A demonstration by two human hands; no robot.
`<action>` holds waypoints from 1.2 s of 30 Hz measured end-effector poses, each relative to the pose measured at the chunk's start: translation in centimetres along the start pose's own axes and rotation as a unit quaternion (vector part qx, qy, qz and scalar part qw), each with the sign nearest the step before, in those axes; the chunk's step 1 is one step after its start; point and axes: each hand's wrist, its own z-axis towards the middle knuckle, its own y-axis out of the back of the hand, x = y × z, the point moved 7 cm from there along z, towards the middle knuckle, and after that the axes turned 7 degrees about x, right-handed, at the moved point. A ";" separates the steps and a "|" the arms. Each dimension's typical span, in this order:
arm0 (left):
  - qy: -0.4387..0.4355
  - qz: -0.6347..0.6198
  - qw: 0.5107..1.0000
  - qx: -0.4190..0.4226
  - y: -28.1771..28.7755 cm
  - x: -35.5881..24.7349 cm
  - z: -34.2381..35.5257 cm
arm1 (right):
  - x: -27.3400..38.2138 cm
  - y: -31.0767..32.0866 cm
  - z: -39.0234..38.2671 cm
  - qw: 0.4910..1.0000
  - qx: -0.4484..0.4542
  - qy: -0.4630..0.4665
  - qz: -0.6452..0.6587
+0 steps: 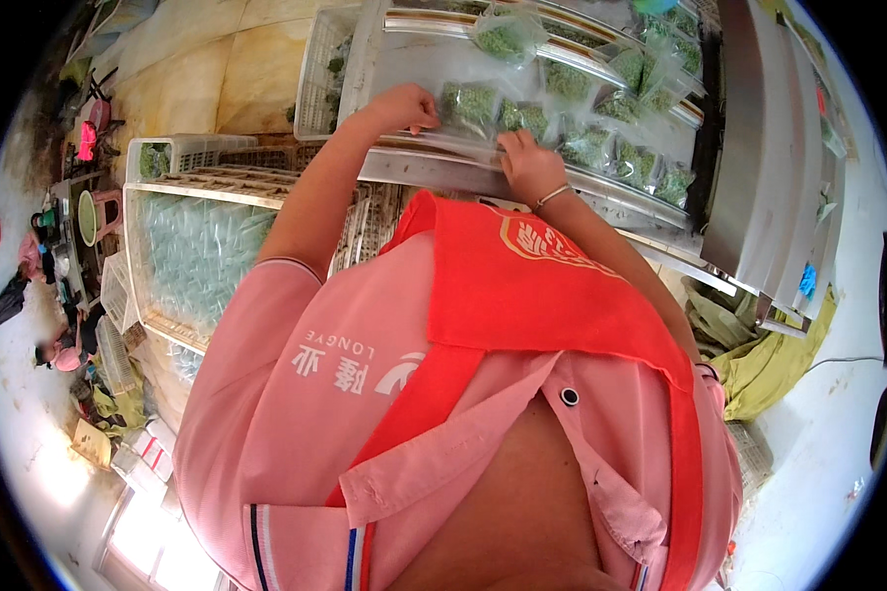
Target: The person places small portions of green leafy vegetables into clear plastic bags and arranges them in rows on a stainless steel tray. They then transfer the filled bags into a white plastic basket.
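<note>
Clear plastic bags of greens (469,102) lie flat on the steel worktop (414,65).
Left hand (404,106) and right hand (532,167) flank the near bags' lower edge, probably keeping film flat; both grips curled, can't tell if pinching. Fingertips partly hidden, bag mouths lost in glare, white crate (314,81) contents unclear.

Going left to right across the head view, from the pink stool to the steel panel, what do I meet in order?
Pink stool, pale crate, left hand, clear bag of greens between the hands, right hand, steel panel.
</note>
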 end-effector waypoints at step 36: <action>0.064 -0.334 0.924 -0.176 2.9 -1.4 2.2 | -4.8 -2.6 5.4 0.761 -0.061 -0.204 0.613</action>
